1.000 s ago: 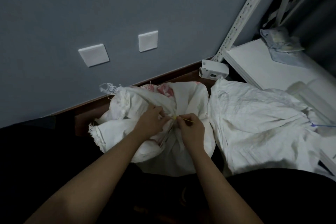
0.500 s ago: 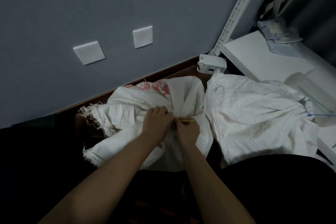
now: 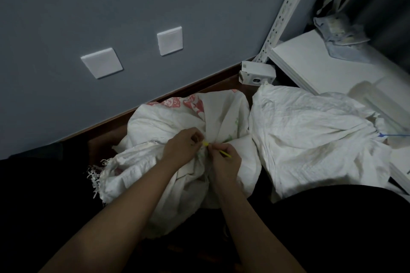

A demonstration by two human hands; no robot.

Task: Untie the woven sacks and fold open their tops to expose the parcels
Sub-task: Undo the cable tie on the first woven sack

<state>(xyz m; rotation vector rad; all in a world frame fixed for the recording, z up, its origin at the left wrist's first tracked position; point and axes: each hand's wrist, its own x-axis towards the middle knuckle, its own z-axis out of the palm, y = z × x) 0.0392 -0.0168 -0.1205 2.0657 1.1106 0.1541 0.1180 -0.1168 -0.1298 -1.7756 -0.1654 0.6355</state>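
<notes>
Your left hand (image 3: 182, 147) grips the bunched neck of the near-left sack (image 3: 168, 122) while your right hand (image 3: 224, 158) pinches its yellow tie (image 3: 218, 149); pull hard and the knot may tighten or the weave fray.

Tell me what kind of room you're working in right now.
Probably a storeroom or parcel depot corner: a slotted metal shelving upright with a white shelf board, and two tied woven sacks on the floor against a grey wall.

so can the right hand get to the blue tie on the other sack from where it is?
Probably yes: the right hand pinches the yellow tie now, but nothing blocks the path across the second sack to the blue tie.
</notes>
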